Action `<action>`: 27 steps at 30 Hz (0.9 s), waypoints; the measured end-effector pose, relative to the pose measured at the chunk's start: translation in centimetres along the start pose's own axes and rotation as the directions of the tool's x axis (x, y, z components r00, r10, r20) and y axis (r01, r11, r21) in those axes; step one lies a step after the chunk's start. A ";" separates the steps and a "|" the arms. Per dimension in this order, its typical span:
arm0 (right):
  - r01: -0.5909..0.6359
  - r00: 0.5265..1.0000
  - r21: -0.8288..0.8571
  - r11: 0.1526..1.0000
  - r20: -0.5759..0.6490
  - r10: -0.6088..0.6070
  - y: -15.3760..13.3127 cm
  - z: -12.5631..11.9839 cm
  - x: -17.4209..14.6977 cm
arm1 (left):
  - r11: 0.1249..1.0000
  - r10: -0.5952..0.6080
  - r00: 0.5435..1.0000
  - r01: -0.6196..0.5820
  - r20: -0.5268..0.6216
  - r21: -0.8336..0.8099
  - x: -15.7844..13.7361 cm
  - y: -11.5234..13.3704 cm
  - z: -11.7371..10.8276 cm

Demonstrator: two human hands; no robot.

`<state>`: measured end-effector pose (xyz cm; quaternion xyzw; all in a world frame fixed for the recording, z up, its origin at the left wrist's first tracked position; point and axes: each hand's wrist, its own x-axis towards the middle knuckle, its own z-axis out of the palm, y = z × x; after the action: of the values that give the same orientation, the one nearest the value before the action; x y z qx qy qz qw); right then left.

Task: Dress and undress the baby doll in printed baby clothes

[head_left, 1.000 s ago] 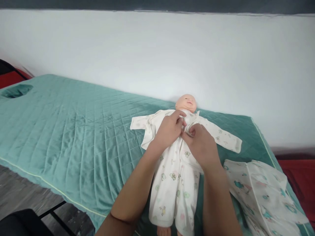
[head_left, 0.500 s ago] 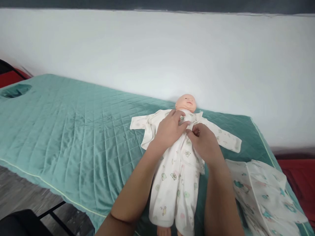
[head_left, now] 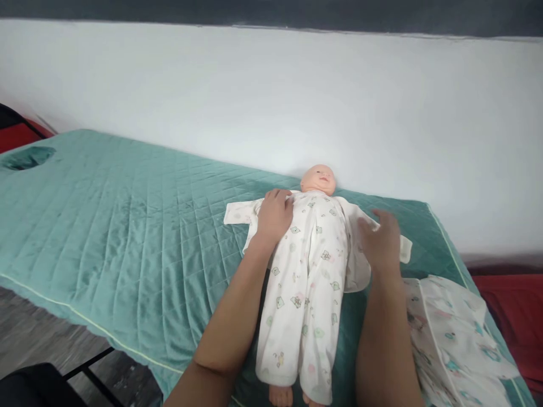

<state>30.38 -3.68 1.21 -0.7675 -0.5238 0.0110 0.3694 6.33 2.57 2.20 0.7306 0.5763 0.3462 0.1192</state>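
Observation:
A baby doll [head_left: 319, 181] lies on its back on the green quilted cover, head toward the wall. It wears white printed trousers [head_left: 309, 271] reaching high on its chest, bare feet showing. Its white jacket [head_left: 357, 265] is spread apart at the front, both sleeves stretched out sideways. My left hand [head_left: 275, 215] rests on the jacket at the doll's left-of-view side, fingers laid along it and partly hidden. Over the right-of-view sleeve is my right hand [head_left: 380, 237], slightly blurred, thumb and fingers apart with nothing visible between them.
A second white printed garment [head_left: 458, 339] lies at the bed's right end. The green cover [head_left: 139, 226] has an oval hole [head_left: 27, 158] at far left. A white wall [head_left: 254, 96] runs behind the bed. Red objects [head_left: 509, 316] stand beyond the right edge, a black item [head_left: 36, 384] at lower left.
The jacket's right-hand front panel has swung outward, uncovering the trousers' upper part. My right hand has left the chest and moved right; my left hand has shifted left to the doll's side.

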 end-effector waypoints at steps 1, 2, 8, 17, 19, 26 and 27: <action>0.058 0.997 0.008 0.998 0.049 -0.059 -0.2 0.6 -0.2 | 0.999 0.002 1.000 -0.002 -0.003 0.036 0.0 -0.3 0.0; 0.094 0.991 0.006 0.996 0.091 -0.094 -0.4 1.2 -0.4 | 0.997 -0.003 1.000 0.003 0.000 0.075 0.0 -0.6 0.1; 0.070 0.994 -0.065 0.995 0.089 -0.064 -0.6 3.1 -1.0 | 0.964 -0.013 1.000 0.009 0.011 0.265 -0.4 -2.4 0.6; 0.025 0.999 -0.032 0.999 0.021 -0.025 -0.8 3.3 -1.3 | 0.921 0.044 0.999 -0.033 -0.020 0.388 -1.8 -6.8 -1.4; 0.026 1.000 -0.035 0.999 0.010 -0.026 -0.9 3.4 -1.4 | 0.930 -0.012 0.998 0.034 -0.064 0.367 -1.8 -7.3 -1.4; 0.019 1.000 -0.074 0.997 0.018 -0.018 -1.8 3.9 -0.2 | 0.951 -0.039 0.996 0.062 -0.081 0.302 -1.7 -7.1 -0.9; 0.008 1.000 -0.082 0.997 0.027 -0.005 -2.0 4.0 0.2 | 0.952 -0.045 0.996 0.066 -0.076 0.299 -1.6 -7.0 -0.9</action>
<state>27.28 -0.99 -0.45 -0.7801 -0.5312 -0.0016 0.3305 0.28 3.00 -1.76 0.7114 0.6465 0.2756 -0.0036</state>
